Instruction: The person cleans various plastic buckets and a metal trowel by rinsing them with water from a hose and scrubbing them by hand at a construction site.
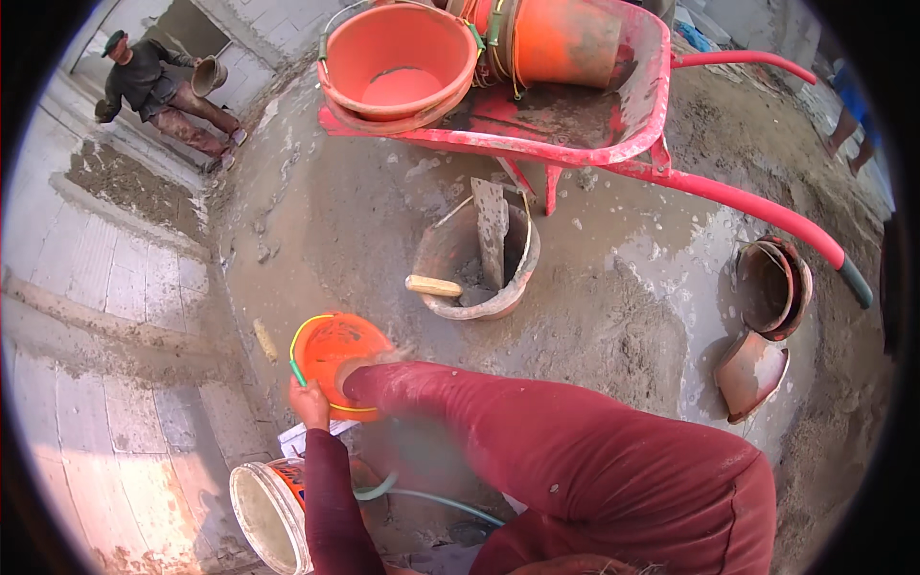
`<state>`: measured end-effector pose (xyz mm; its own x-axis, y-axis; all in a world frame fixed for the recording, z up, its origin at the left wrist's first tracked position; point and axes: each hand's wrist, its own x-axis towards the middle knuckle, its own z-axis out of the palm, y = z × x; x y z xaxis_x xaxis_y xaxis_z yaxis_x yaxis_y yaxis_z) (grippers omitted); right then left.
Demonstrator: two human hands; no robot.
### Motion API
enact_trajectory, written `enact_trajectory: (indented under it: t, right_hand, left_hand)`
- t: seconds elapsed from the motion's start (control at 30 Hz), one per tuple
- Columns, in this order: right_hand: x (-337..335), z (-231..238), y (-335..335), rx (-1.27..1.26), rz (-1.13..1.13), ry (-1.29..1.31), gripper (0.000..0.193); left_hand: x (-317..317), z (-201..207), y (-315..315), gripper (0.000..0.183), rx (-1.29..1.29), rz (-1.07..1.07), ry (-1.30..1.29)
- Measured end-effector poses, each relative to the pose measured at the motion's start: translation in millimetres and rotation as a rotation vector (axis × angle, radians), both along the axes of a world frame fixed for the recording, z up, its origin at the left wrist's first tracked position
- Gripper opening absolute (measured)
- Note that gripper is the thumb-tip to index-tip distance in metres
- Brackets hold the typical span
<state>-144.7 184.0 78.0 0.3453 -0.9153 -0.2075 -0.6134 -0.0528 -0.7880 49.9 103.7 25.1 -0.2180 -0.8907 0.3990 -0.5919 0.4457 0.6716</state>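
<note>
Left hand [309, 402] gripping orange bucket [337, 356] rim, muddy concrete ground [326, 230]

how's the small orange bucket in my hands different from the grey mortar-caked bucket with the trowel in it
The small orange bucket is bright and fairly clean; the grey mortar-caked bucket is coated in dried mortar. The orange one is gripped at its rim by the left hand, with the right hand reaching inside; the grey one stands untouched on the ground. The grey one holds a wooden-handled trowel. Both are round and open-topped.
</note>
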Motion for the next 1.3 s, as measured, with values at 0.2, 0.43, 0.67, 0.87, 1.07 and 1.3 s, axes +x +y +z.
enact_trajectory:
  t: [0.2, 0.43, 0.67, 0.87, 1.07, 1.3]
  right_hand:
    - [-17, -83, -53, -0.020, -0.154, 0.089, 0.049]
    - [-19, -102, -73, 0.071, -0.342, 0.173, 0.035]
    - [-30, -116, -56, 0.126, -0.491, 0.225, 0.025]
    - [-25, -117, -30, 0.082, -0.536, 0.154, 0.027]
    - [-25, -113, -31, 0.065, -0.429, 0.164, 0.027]
    - [-7, -106, -12, 0.102, -0.362, 0.088, 0.026]
  left_hand:
    - [-75, 15, 56, 0.010, -0.254, -0.096, -0.349]
    - [-78, 74, 62, 0.016, -0.424, -0.117, -0.374]
    - [-140, 174, 75, 0.012, -0.672, -0.265, -0.340]
    - [-259, 286, 100, 0.022, -1.108, -0.457, -0.190]
    - [-446, 324, 160, 0.024, -1.348, -0.977, -0.312]
    - [-485, 197, 125, 0.073, -0.399, -1.138, -0.293]
